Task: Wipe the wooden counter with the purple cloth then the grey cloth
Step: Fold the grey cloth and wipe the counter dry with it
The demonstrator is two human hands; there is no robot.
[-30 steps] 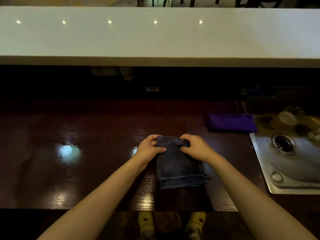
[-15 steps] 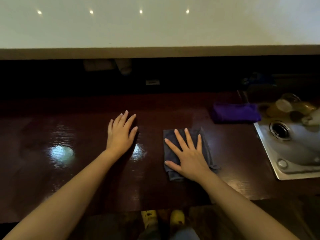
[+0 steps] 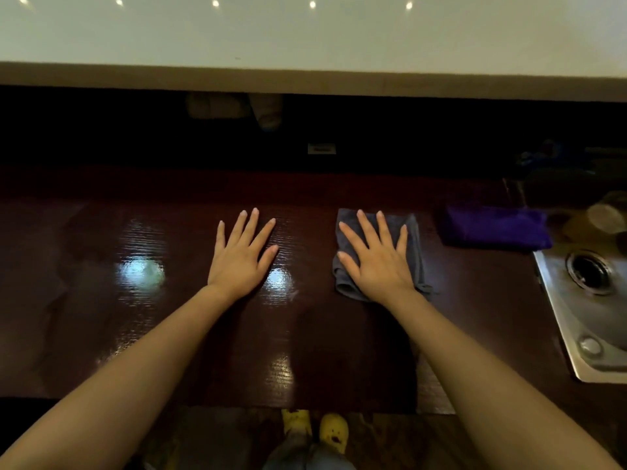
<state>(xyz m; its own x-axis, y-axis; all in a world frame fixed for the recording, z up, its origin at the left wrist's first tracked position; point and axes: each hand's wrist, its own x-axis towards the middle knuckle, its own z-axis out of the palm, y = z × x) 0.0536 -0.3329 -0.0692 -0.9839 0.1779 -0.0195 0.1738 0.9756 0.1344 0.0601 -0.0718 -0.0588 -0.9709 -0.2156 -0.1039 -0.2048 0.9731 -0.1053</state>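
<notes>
The dark glossy wooden counter runs across the view. A folded grey cloth lies on it just right of centre. My right hand rests flat on top of this cloth with the fingers spread, not gripping it. My left hand lies palm down on the bare wood to the left of the cloth, fingers apart and holding nothing. The folded purple cloth sits further right, apart from both hands and close to the sink's corner.
A steel sink with a drain is set into the counter at the right edge. Blurred glassware stands behind it. A raised white ledge overhangs the far side. Yellow slippers show below the front edge.
A second ago both hands pinched the grey cloth's far edge. They let go; the left hand moved left onto the wood and the right hand flattened on the cloth.
</notes>
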